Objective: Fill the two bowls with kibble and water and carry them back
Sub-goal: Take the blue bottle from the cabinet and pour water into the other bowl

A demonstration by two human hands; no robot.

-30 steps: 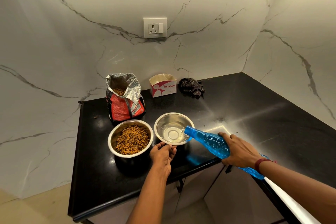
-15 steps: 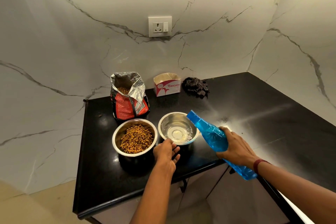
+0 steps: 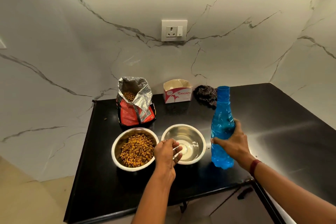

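Two steel bowls stand side by side near the front of the black counter (image 3: 101,178). The left bowl (image 3: 118,143) is full of brown kibble. The right bowl (image 3: 192,134) holds a shallow pool of water. My left hand (image 3: 166,152) hovers over the near-left rim of the water bowl, fingers loosely curled and blurred, with nothing seen in it. My right hand (image 3: 233,143) grips a blue plastic bottle (image 3: 221,120), upright and uncapped, just right of the water bowl.
An open red kibble bag (image 3: 135,103) stands behind the kibble bowl. A small white-and-red carton (image 3: 178,92) and a dark cloth (image 3: 206,93) lie by the marble wall. A wall socket (image 3: 174,30) is above. Cabinet doors sit below the counter edge.
The bottle swung from tilted over the water bowl to upright beside it. My left hand lifted off the bowl's near rim and now hovers over it.
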